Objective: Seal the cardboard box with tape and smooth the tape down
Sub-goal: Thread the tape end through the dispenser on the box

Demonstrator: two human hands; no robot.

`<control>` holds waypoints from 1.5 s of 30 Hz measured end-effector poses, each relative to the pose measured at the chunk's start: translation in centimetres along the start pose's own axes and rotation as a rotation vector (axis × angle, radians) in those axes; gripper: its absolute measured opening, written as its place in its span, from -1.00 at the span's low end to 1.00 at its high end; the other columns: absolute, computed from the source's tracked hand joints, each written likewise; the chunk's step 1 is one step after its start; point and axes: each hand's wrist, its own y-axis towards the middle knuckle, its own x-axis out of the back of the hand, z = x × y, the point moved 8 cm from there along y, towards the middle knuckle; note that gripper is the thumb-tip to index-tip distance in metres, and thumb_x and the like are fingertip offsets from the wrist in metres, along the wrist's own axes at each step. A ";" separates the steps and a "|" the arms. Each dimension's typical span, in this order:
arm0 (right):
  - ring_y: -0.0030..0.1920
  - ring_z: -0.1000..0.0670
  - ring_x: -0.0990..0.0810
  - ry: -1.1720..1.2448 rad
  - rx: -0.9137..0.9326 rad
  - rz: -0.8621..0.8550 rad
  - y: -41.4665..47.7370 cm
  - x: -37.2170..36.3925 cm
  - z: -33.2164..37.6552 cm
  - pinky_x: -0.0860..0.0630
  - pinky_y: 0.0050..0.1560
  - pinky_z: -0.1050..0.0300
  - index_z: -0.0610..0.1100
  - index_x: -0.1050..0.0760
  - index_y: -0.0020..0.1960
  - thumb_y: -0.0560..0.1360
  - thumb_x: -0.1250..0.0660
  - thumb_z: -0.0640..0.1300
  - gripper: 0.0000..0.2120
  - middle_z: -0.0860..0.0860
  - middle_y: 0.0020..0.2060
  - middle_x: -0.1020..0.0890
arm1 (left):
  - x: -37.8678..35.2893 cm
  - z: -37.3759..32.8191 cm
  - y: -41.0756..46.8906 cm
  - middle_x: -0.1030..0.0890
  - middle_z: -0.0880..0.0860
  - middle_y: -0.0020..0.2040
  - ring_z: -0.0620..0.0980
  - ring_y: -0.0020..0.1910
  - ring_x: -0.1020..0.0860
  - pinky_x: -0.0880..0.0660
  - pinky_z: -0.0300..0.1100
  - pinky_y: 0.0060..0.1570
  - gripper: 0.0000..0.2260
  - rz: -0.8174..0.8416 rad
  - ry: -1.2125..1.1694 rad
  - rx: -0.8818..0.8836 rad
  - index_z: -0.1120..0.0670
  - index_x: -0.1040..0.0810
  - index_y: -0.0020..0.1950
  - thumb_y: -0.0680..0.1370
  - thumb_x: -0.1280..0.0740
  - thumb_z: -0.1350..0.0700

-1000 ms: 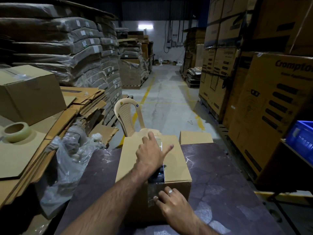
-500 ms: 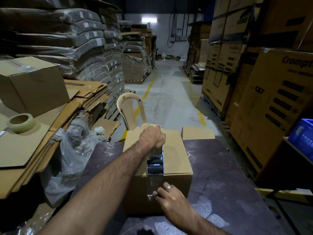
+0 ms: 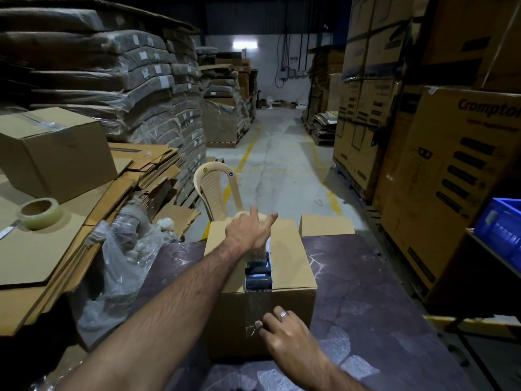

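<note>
The cardboard box (image 3: 290, 266) sits in the middle of the dark, marbled table (image 3: 366, 280), at about 6 o'clock in the view. It is a plain tan carton with smooth matte faces and square edges. A strip of clear, glossy tape (image 3: 255, 309) runs down its near face from the top seam. Along that seam, something dark and shiny with a white edge shows between the flaps; what it is cannot be made out.

The left hand (image 3: 248, 231) lies on the far end of the box top, at 12 o'clock from the seam. Its thumb and index finger stick out straight and spread, and it grips nothing visible. The right hand (image 3: 286, 333), with a metal ring on one finger, rests against the near face at 6 o'clock. Its fingers are bent, their tips pressing on the lower end of the tape, closed round nothing.

At 9 o'clock a round roll of translucent tape (image 3: 39, 213) stands on flattened corrugated sheets (image 3: 42, 249). A closed carton (image 3: 56, 153) sits behind it at 10 o'clock. Crumpled clear plastic film (image 3: 124, 266) hangs between the sheets and the table. Past the box at 12 o'clock is a beige moulded plastic chair (image 3: 217, 190) with a curved, perforated back. A blue slotted crate (image 3: 501, 224) is at 3 o'clock, beside tall printed cartons (image 3: 456, 176).
</note>
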 end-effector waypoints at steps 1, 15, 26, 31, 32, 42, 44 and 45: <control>-0.26 0.07 -0.51 -0.001 -0.002 0.002 -0.1 0.1 0.0 -0.43 -0.37 0.25 -0.04 -0.67 -0.13 0.47 -0.11 -0.15 -0.67 0.07 -0.28 -0.59 | 0.8 0.1 -0.6 -0.50 0.20 0.23 0.19 0.18 -0.49 -0.47 0.10 0.09 -0.41 -0.068 -0.048 -0.008 0.08 -0.27 0.38 0.57 0.03 -0.33; -0.30 -0.01 -0.50 0.004 -0.103 0.040 -1.5 -0.8 -0.1 -0.43 -0.45 0.15 -0.12 -0.64 0.03 0.36 -0.10 -0.19 -0.61 0.02 -0.24 -0.58 | -5.9 9.0 -20.1 -0.47 -0.23 0.01 -0.23 0.01 -0.45 -0.40 -0.32 0.01 -0.58 -0.215 -0.327 -0.202 -0.25 -0.38 0.11 0.45 -0.34 0.24; -0.28 -0.02 -0.49 0.081 -0.144 0.119 -1.5 -0.6 -0.2 -0.44 -0.44 0.13 -0.11 -0.59 0.08 0.23 -0.38 -0.24 -0.59 0.02 -0.20 -0.55 | -5.0 7.2 -19.6 -0.50 -0.14 0.02 -0.19 -0.04 -0.44 -0.41 -0.38 -0.08 -0.66 -0.297 -0.218 -0.399 -0.08 -0.53 0.14 0.41 -0.48 0.14; -0.29 0.01 -0.45 0.107 -0.163 0.115 -1.3 0.1 -0.3 -0.41 -0.43 0.16 -0.07 -0.58 0.05 0.19 -0.45 -0.23 -0.57 0.05 -0.21 -0.53 | -4.7 6.8 -19.4 -0.52 -0.11 -0.06 -0.17 -0.12 -0.44 -0.43 -0.36 -0.19 -0.75 -0.345 -0.191 -0.465 -0.03 -0.57 0.02 0.39 -0.51 0.08; -0.29 0.01 -0.46 0.108 -0.166 0.117 -1.3 0.2 -0.3 -0.41 -0.43 0.16 -0.07 -0.59 0.05 0.17 -0.48 -0.23 -0.56 0.05 -0.21 -0.53 | -4.6 6.7 -19.4 -0.52 -0.11 -0.07 -0.18 -0.13 -0.44 -0.42 -0.38 -0.21 -0.78 -0.352 -0.176 -0.476 -0.03 -0.58 0.00 0.40 -0.50 0.06; -0.28 0.01 -0.47 0.113 -0.183 0.136 -1.3 0.0 -0.6 -0.40 -0.42 0.17 -0.05 -0.60 0.06 0.16 -0.51 -0.16 -0.55 0.05 -0.21 -0.54 | -3.9 5.6 -19.2 -0.54 -0.08 -0.13 -0.16 -0.18 -0.44 -0.42 -0.36 -0.33 -0.87 -0.424 -0.082 -0.579 0.02 -0.59 -0.12 0.49 -0.34 -0.02; -0.28 0.02 -0.48 0.130 -0.218 0.134 -1.4 -0.1 -0.9 -0.41 -0.41 0.17 -0.04 -0.58 0.10 0.20 -0.51 -0.15 -0.54 0.06 -0.21 -0.56 | -3.8 5.3 -19.3 -0.54 -0.08 -0.14 -0.16 -0.19 -0.43 -0.43 -0.34 -0.34 -0.88 -0.420 -0.089 -0.592 0.03 -0.58 -0.14 0.49 -0.31 0.01; -0.28 0.03 -0.48 0.139 -0.235 0.129 -1.3 -0.1 -1.0 -0.41 -0.41 0.18 -0.04 -0.57 0.11 0.22 -0.51 -0.14 -0.54 0.06 -0.21 -0.57 | -3.8 5.2 -19.3 -0.54 -0.07 -0.14 -0.16 -0.18 -0.43 -0.43 -0.35 -0.34 -0.89 -0.417 -0.084 -0.596 0.03 -0.58 -0.14 0.48 -0.31 0.03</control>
